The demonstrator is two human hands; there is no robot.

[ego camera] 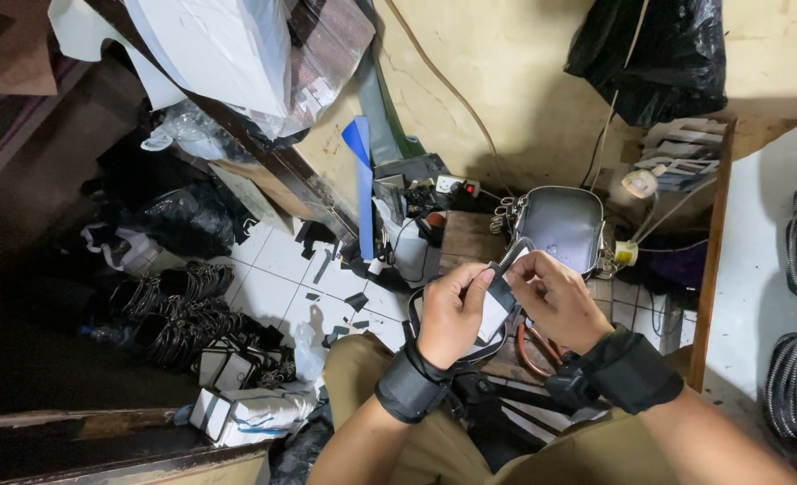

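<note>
Two hands meet over our lap, above the small wooden bench (470, 241) at centre. Beyond them, far on the bench, stands a grey, smooth, rounded pouch (562, 224) with metal rings. Our left hand (450, 310) pinches a stiff black-and-white strip piece (497, 301); our right hand (555, 301) grips its upper end by the toothed zipper tape (513, 254). We judge a fitting step underway; next calls for steady alignment.
</note>
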